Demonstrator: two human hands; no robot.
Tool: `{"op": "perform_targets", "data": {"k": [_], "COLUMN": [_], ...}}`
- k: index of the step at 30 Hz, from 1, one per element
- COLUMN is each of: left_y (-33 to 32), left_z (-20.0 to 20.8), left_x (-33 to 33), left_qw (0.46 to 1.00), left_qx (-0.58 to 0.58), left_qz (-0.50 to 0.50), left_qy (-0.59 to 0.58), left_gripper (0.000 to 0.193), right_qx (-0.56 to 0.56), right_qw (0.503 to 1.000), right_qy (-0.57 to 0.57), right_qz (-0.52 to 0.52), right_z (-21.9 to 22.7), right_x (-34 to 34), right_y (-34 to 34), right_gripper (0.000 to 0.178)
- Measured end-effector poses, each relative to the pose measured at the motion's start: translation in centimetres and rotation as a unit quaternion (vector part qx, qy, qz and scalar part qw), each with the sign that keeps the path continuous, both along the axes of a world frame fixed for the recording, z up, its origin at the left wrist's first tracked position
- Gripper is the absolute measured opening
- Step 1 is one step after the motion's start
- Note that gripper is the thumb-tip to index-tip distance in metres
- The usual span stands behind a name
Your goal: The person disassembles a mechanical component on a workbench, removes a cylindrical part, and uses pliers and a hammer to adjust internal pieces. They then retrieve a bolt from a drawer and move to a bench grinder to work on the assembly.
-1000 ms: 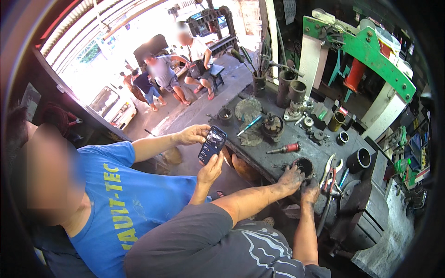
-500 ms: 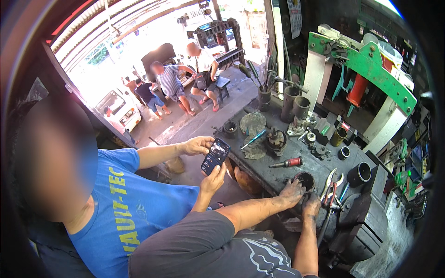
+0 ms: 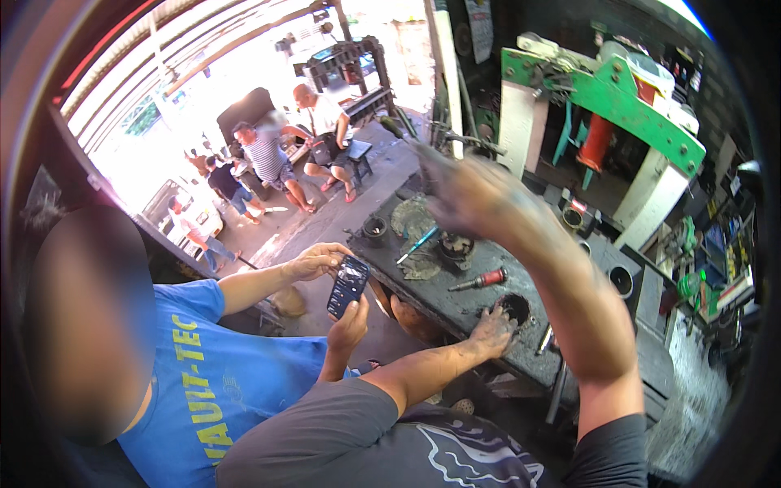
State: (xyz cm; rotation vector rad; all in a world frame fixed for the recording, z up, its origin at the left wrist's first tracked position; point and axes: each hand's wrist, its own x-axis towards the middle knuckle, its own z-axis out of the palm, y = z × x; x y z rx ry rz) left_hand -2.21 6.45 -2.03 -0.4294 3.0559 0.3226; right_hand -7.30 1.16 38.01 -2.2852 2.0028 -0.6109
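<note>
My left hand (image 3: 491, 335), stained dark, grips the near-left rim of a black hollow metal part (image 3: 516, 307) at the workbench's front edge. Across the bench stretches my right arm. Its hand (image 3: 468, 195) hangs over the far side, near several upright tools, and is smeared by motion, so its grip is unclear. A red-bodied tool with a thin dark shaft (image 3: 480, 280) lies just beyond my left hand. Farther back are a round dark metal part (image 3: 457, 246) and a blue pen-like tool (image 3: 417, 244). My right arm hides much of the bench's right half.
At my left, a person in a blue shirt (image 3: 236, 358) holds a phone (image 3: 348, 285) beside the workbench (image 3: 431, 299). A green-beamed press frame (image 3: 602, 98) stands behind the bench. Black cylinders (image 3: 621, 281) are at the right. Several people and a vehicle are outside.
My right hand has left the hollow part and swung up and away to the far side of the bench. My left hand stays on the part. The view has shifted slightly right.
</note>
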Motion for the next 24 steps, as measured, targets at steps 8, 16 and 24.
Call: {"op": "perform_targets", "data": {"k": [8, 16, 24], "left_y": [-0.6, 0.0, -0.5], "left_z": [-6.4, -4.5, -5.5], "left_x": [-1.8, -1.0, -1.8], "left_qw": [0.989, 0.992, 0.992], "left_qx": [-0.053, -0.068, 0.078], "left_qz": [0.005, 0.029, 0.042], "left_qy": [0.141, 0.099, 0.093], "left_gripper": [0.052, 0.055, 0.059], "right_qx": [0.005, 0.019, 0.08], "right_qw": [0.992, 0.995, 0.987], "right_qy": [0.119, 0.076, 0.143], "right_qz": [0.037, 0.056, -0.007], "right_z": [8.0, 6.7, 3.1], "right_x": [6.8, 4.6, 3.7], "right_y": [-3.6, 0.2, 4.5], "right_gripper": [0.075, 0.058, 0.071]}}
